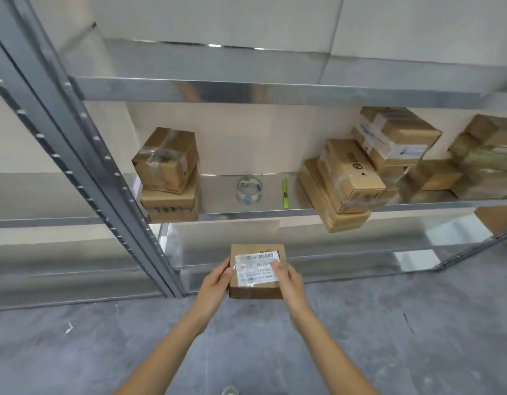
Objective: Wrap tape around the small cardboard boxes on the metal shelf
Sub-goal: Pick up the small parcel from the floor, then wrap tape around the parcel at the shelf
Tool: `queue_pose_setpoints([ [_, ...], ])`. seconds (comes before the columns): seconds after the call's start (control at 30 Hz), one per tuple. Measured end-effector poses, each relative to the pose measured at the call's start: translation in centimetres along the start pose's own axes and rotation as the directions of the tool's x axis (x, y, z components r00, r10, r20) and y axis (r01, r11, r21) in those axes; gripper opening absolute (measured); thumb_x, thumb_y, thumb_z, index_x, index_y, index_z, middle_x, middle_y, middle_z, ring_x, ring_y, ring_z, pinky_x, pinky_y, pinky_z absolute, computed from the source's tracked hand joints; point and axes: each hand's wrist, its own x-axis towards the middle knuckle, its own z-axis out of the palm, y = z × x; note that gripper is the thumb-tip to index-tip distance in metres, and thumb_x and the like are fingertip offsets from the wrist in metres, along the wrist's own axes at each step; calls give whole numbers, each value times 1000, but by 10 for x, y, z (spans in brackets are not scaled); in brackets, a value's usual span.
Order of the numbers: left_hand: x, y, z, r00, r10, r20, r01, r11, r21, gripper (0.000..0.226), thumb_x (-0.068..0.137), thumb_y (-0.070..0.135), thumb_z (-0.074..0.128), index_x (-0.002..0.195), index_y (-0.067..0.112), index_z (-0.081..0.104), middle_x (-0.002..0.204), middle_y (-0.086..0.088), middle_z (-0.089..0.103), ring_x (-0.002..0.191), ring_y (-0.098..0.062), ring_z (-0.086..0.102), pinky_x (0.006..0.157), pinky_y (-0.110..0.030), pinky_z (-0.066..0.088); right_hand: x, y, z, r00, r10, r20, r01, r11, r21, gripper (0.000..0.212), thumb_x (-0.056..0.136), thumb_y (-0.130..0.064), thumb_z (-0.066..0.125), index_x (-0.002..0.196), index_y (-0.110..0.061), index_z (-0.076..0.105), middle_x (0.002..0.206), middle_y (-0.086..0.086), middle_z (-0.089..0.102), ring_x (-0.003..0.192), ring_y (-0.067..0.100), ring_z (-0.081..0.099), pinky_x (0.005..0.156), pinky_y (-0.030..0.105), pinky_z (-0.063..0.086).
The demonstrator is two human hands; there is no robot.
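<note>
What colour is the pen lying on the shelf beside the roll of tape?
Bright yellow-green; the pen shows best in the head view, right of the tape roll.

Open shelf (218,195) gap between left box stack (168,172) and right box pile (343,183), tape roll (249,191) and green marker (285,193) within.

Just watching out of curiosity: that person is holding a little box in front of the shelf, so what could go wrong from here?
1. The box is held in mid-air by the left hand and right hand; reaching for the tape roll leaves one hand holding it, so it might drop.
2. The bottom box of the right-hand stack overhangs the shelf edge; a bump could topple it.
</note>
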Motion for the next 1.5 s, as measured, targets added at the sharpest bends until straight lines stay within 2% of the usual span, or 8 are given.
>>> queue_pose_setpoints([
  [0.23,98,57,17,999,-3,-37,3,1000,1,32,104,40,37,109,45,68,115,16,70,114,-4,61,94,-21,46,87,-57,-11,1000,-9,-30,10,1000,24,38,97,-40,54,122,-13,63,126,10,59,117,22,57,106,41,42],
  [0.33,141,72,24,993,-33,-111,32,999,-5,32,104,43,36,120,37,63,128,6,65,122,-12,56,110,-35,40,129,-79,-15,999,-29,14,29,999,24,36,97,-41,53,121,-16,61,126,5,60,113,17,57,99,31,43],
  [0.67,223,98,45,973,-71,-217,48,993,-110,39,107,33,31,127,16,60,123,-7,65,119,-22,59,107,-35,42,227,-106,-23,996,51,75,-51,999,0,45,92,-55,53,126,-25,55,115,-9,48,102,7,51,95,29,33],
  [0.8,239,88,39,926,28,-378,36,986,161,36,105,11,34,134,5,55,132,-14,60,121,-26,55,98,-23,38,240,-107,-23,996,46,74,-45,999,-5,38,93,-52,51,120,-26,59,93,-25,54,83,-11,48,90,26,33],
  [0.97,252,62,29,984,131,-122,-5,699,715,55,93,-5,43,146,8,41,152,-11,40,142,-28,35,115,-32,29,243,-109,-30,996,73,44,-73,997,0,49,93,-52,53,132,-22,54,114,-11,54,105,8,48,93,27,32],
  [1.13,263,54,24,984,170,43,-104,369,923,52,92,9,50,144,9,41,150,-9,40,145,-30,24,118,-34,17,246,-110,-28,995,93,43,-92,996,-15,23,94,-50,53,109,-33,52,88,-24,54,77,-11,48,71,11,38],
  [1.3,257,53,13,977,176,-121,67,286,956,34,96,15,48,128,11,57,141,-8,45,135,-28,34,105,-37,34,245,-108,-17,995,90,47,-91,996,15,25,94,-49,54,108,-29,56,92,-18,61,80,-8,55,66,13,42],
  [1.5,250,56,-8,938,35,-345,327,242,914,52,100,19,42,146,-1,32,152,-16,29,142,-32,26,117,-38,22,247,-112,-2,994,96,61,-99,994,47,33,94,-48,55,115,-24,60,113,0,67,100,16,64,85,29,51],
])
